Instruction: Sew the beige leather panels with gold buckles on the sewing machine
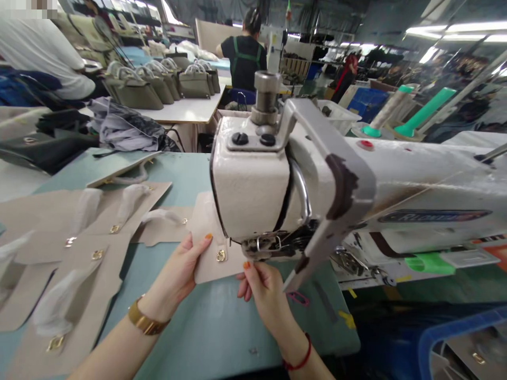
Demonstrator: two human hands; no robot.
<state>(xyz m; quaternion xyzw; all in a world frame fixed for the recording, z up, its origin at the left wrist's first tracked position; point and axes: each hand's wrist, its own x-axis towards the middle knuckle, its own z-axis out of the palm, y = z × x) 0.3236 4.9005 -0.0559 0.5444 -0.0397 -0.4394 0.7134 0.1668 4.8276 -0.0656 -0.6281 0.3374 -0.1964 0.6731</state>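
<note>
The left hand (178,274) comes in from 7 o'clock on a bare forearm with a gold watch (146,320) at the wrist. It is turned partly palm-up; the thumb, its nail painted orange, lies on top of the beige panel (208,221) and the fingers are tucked out of sight beneath it, so the grip is closed on the panel's left edge. The right hand (264,291) rises from 5 o'clock, a red cord (298,362) around its wrist. Its thumb presses on the panel's near right corner and the other fingers curl under, a closed grip pinching that corner.

The panel lies flat on the teal bench (206,338), at 7 o'clock of the head of the sewing machine (253,184). Its long axis runs roughly 6 to 12 o'clock: the near short edge faces the person, and the far end shows past the left side of the machine head. Its right side slips under the presser foot (257,246). A gold clasp (221,256) sits near the panel's near edge, between the two thumbs.

At 9 o'clock of the hands, more cut pieces (91,264) with gold fittings overlap on the bench. Green thread cones (423,111) stand at 2 o'clock behind the machine, and olive handbags (158,84) line a farther table at 11 o'clock.
</note>
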